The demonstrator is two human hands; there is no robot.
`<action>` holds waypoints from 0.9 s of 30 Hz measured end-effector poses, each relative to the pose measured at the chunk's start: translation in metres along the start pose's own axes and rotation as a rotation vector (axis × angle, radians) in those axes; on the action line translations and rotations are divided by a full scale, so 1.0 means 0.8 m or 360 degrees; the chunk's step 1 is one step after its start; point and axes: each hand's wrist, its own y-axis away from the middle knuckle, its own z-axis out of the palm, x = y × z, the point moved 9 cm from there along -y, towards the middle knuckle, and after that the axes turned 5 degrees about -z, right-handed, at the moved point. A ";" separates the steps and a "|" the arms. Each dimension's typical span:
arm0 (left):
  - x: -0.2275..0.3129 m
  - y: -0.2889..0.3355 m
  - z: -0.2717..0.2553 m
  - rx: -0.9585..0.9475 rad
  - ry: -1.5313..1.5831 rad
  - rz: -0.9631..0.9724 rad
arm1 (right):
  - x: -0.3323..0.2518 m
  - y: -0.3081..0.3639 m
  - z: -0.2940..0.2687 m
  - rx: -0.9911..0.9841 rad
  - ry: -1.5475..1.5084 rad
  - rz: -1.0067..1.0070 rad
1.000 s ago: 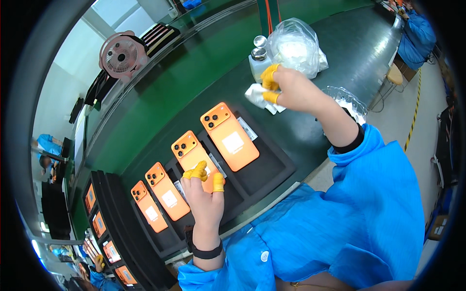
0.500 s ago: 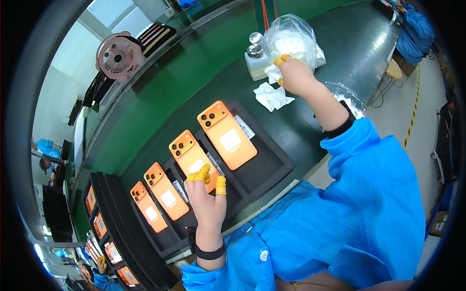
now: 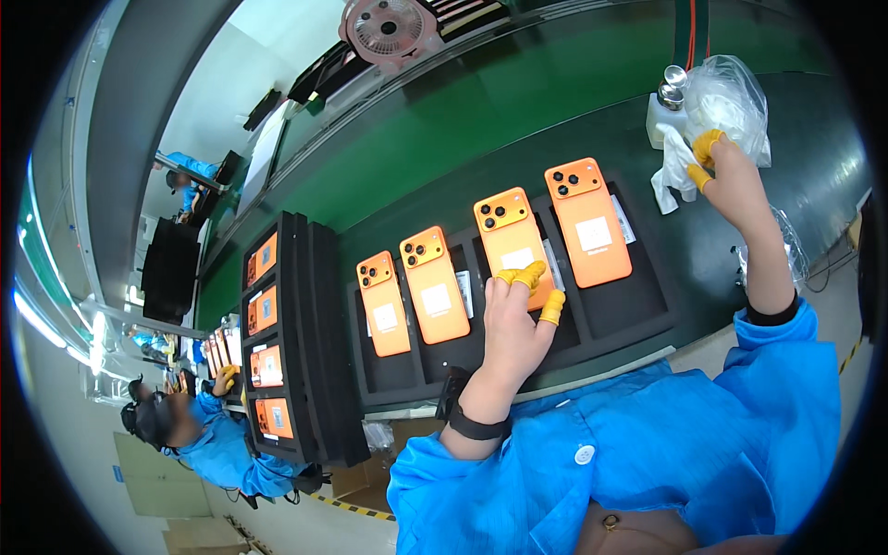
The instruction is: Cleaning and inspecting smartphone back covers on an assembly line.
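Observation:
Four orange phones lie back up in a row in a black foam tray (image 3: 647,305): the leftmost phone (image 3: 381,314), a second phone (image 3: 435,301), a third phone (image 3: 507,242) and the rightmost phone (image 3: 592,250). Each back bears a white square label. My left hand (image 3: 518,319), in yellow finger cots, rests bent fingertips on the lower part of the third phone, its thumb spread beside the right edge. At the far right, my right hand (image 3: 731,176), also in finger cots, pinches a crumpled white wipe (image 3: 673,171) next to a plastic bag (image 3: 740,92).
A white pump bottle (image 3: 664,118) stands left of the bag. Stacked black trays (image 3: 301,370) of boxed-in orange phones rise on the left. Another clear bag (image 3: 786,245) lies by my right forearm. Beyond are a pink fan (image 3: 388,32) and a co-worker in blue (image 3: 222,444).
The view has swung left, so the tray and phones appear further right. My right hand has drawn back slightly from the bag, with the wipe. My left hand stays on the third phone.

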 end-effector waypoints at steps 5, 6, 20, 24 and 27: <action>0.009 -0.007 -0.005 0.0005 0.0309 0.0016 | -0.137 0.018 -0.018 -0.0124 -0.0825 -0.0801; 0.009 -0.012 -0.003 -0.0022 0.0556 0.0006 | -0.156 0.029 -0.013 -0.0160 -0.0873 -0.0971; -0.033 -0.018 0.036 -0.0189 0.1671 -0.0528 | -0.166 0.037 0.044 0.0102 -0.1342 -0.0957; -0.020 -0.019 0.044 -0.0379 0.1803 -0.0618 | -0.162 0.046 0.036 0.0230 -0.1339 -0.1019; -0.006 -0.017 0.038 -0.0307 0.1653 -0.0540 | -0.157 0.049 0.036 0.0305 -0.1370 -0.0983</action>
